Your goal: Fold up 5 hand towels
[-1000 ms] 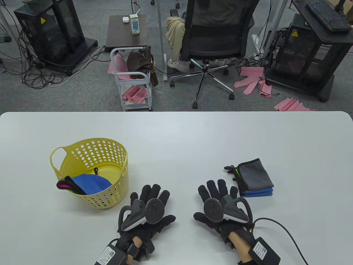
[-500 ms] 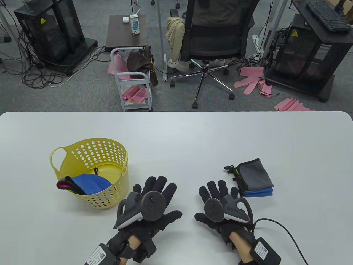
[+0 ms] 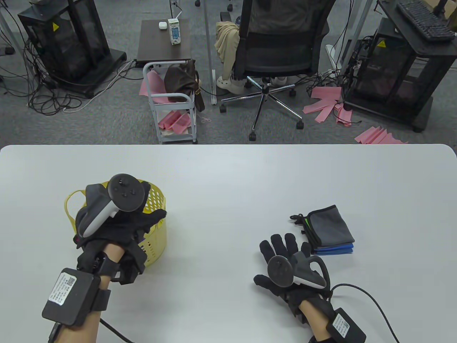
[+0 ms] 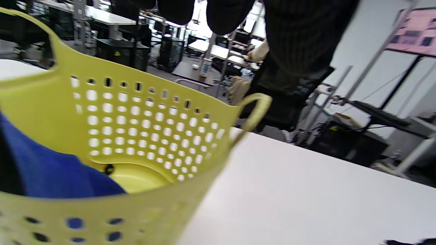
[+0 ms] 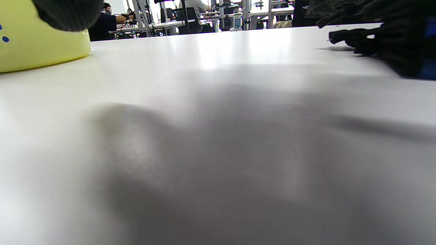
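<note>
The left hand [image 3: 117, 223] hangs over the yellow basket [image 3: 157, 228], covering most of its opening from above, with the thumb reaching out past the rim toward the right hand; whether its fingers are spread or curled I cannot tell, since the tracker [image 3: 114, 200] on its back hides them. Just under that hand, inside the basket, lies a blue towel [image 4: 51, 173] bunched against the near wall, and something dark sits at the towel's left edge, too cut off to name. The right hand [image 3: 285, 264] lies flat on the white table [image 3: 228, 171], palm down, fingers [image 3: 276, 243] spread and apart from one another. Just beyond its little finger, close beside it, sits a stack of folded towels [image 3: 330, 230]: a grey one on top, blue edges showing beneath, and a small green tag at the stack's far-left corner. From the right wrist the stack shows only as a dark blur at the edge.
</note>
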Available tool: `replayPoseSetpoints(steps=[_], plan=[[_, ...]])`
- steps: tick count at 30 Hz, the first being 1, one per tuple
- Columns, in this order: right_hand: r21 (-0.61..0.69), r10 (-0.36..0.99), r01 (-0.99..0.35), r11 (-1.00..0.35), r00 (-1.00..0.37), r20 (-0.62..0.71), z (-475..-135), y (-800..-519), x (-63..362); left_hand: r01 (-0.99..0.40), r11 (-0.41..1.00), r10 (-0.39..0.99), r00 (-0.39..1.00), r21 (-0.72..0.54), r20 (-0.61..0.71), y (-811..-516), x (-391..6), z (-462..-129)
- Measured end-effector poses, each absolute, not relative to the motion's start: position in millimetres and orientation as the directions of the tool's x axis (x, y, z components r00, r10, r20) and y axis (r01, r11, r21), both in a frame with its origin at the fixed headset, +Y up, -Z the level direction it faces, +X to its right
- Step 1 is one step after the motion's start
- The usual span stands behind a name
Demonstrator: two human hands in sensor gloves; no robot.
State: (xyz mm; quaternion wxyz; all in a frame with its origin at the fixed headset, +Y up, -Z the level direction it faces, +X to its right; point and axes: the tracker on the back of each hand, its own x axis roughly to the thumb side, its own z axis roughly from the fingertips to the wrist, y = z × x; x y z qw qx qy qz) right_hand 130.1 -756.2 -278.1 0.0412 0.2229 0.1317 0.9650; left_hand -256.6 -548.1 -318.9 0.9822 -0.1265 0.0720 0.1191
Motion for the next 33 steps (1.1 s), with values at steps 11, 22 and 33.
replayPoseSetpoints(steps=[11,22,33], plan=[[0.279,0.145,-0.026,-0.960,-0.898,0.416,-279,-756,132,-0.038,0.931,-0.104,0.927,-0.364,-0.362,-574,-295,-326],[0.279,0.145,-0.027,-0.960,-0.899,0.413,-279,-755,133,0.148,0.881,-0.321,0.885,-0.449,-0.339,-588,-296,-330],[0.279,0.147,-0.030,-0.960,-0.902,0.407,-279,-755,134,0.143,0.950,-0.231,0.921,-0.278,-0.313,-579,-292,-323]])
